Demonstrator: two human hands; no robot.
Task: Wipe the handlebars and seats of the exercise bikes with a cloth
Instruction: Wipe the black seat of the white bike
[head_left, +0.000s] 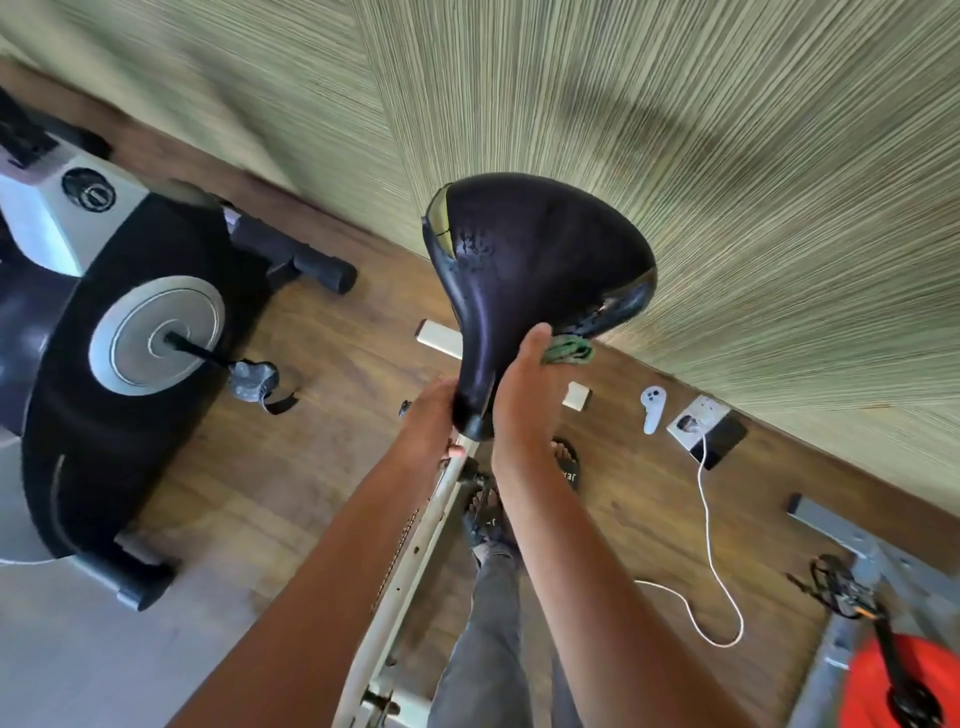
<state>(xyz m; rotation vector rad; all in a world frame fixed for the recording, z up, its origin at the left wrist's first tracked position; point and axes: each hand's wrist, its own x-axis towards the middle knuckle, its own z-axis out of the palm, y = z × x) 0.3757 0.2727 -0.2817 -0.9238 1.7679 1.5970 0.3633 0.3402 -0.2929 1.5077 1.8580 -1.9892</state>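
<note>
A worn black bike seat (535, 249) fills the middle of the view, its narrow nose pointing toward me on a white seat post (415, 561). My left hand (431, 421) grips the nose of the seat from the left, fingers curled under it. My right hand (524, 395) lies along the right side of the seat and holds a green cloth (569, 351) against the underside edge; only a bunched bit of cloth shows past my fingers.
A black and silver exercise bike (119, 364) stands at the left. On the wooden floor lie a white controller (652, 408), a phone (719, 441) and a white cable (711, 551). A red bike part (904, 680) sits bottom right. The woven-textured wall (675, 130) is close behind.
</note>
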